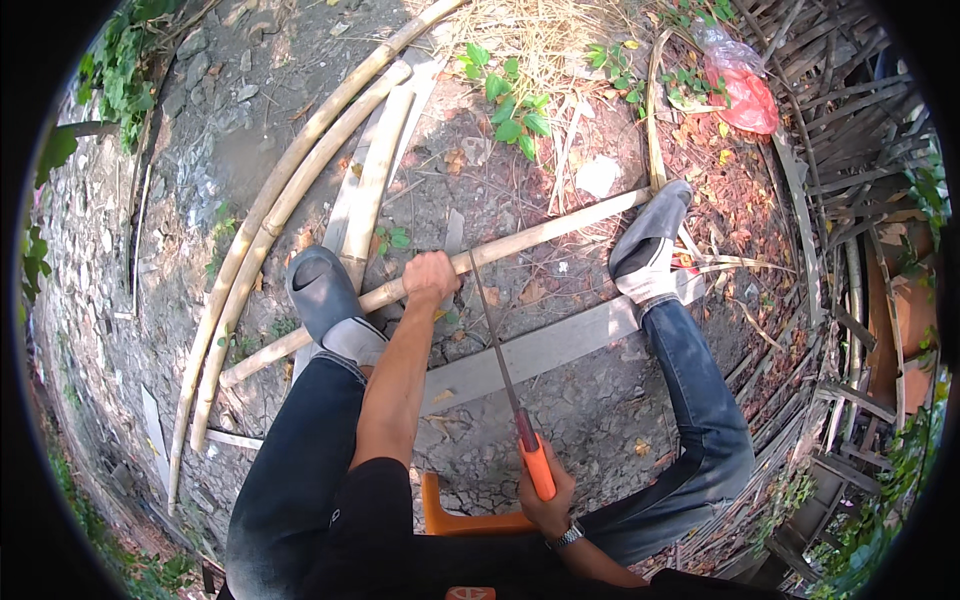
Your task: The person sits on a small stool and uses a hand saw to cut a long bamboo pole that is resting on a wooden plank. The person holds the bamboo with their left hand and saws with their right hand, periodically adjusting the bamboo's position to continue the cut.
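Observation:
A bamboo pole (pixel 547 230) lies slantwise across the ground in front of me, its right end higher in the view. My left hand (pixel 431 277) is wrapped around it near its middle. In my right hand (pixel 548 497) is the orange handle of a handsaw (pixel 500 362). The saw's narrow blade points away from me, and its tip end meets the pole just right of my left fist. My left slipper (pixel 322 290) rests on or against the pole. The right slipper (pixel 655 225) is by its far right end. Whether the blade has cut in cannot be made out.
Long bamboo poles (pixel 283 205) lie at the left. A grey board (pixel 540 353) crosses the ground between my feet. An orange stool-like piece (pixel 470 522) is under me. Red and clear plastic bags (pixel 745 95), green weeds (pixel 508 105) and stacked sticks (pixel 870 140) stand farther off.

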`<act>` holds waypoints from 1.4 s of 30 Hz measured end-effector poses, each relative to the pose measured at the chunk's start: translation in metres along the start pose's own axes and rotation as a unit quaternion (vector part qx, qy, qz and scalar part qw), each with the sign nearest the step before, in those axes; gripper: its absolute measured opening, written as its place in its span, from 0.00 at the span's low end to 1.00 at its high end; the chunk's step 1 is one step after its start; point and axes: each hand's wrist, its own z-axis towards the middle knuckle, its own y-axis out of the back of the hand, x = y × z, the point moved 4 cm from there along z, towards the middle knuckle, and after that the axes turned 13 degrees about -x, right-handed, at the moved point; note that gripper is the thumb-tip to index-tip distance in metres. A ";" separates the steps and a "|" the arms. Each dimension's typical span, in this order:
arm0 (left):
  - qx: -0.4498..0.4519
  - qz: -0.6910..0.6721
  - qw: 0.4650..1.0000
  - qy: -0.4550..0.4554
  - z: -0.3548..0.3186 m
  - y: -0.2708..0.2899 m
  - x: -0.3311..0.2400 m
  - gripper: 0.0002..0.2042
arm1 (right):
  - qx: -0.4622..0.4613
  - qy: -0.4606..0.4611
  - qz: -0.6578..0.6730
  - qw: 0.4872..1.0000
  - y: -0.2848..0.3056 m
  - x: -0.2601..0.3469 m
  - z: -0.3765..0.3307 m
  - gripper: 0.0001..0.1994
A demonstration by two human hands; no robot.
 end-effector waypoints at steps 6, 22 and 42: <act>0.000 -0.014 1.000 -0.009 0.024 0.007 0.004 0.15 | 0.024 -0.119 0.009 0.993 -0.057 -0.006 0.047 0.33; -0.009 -0.008 1.000 0.008 0.000 -0.011 0.004 0.13 | 0.008 -0.102 0.016 0.995 -0.034 -0.011 0.031 0.26; -0.026 -0.003 0.999 0.027 0.012 -0.013 0.015 0.14 | -0.003 -0.098 -0.004 0.995 -0.018 -0.017 0.010 0.30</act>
